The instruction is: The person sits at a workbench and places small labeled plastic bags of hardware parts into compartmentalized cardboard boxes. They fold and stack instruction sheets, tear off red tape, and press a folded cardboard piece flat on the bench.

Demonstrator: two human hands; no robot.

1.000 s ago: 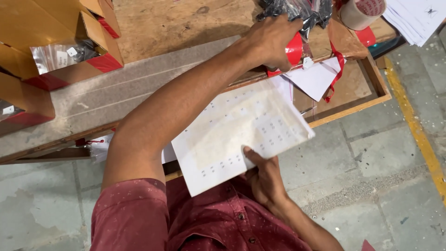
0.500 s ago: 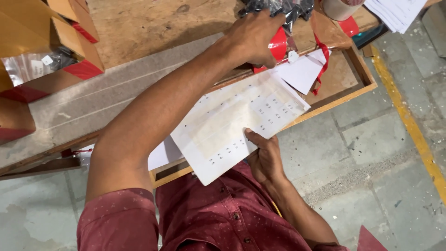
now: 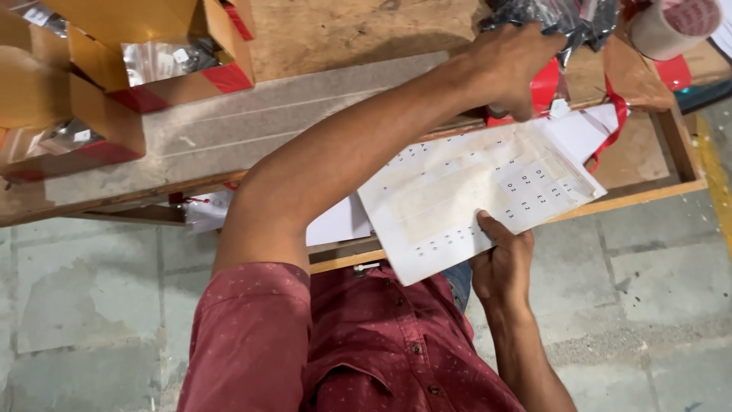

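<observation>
Two hands (image 3: 503,263), one sheet (image 3: 473,194), two boxes (image 3: 145,46)

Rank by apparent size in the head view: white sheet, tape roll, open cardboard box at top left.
1. white sheet, held by the right hand, nearest the camera.
2. open cardboard box, partly cropped.
3. tape roll, also cropped, so unsure.
</observation>
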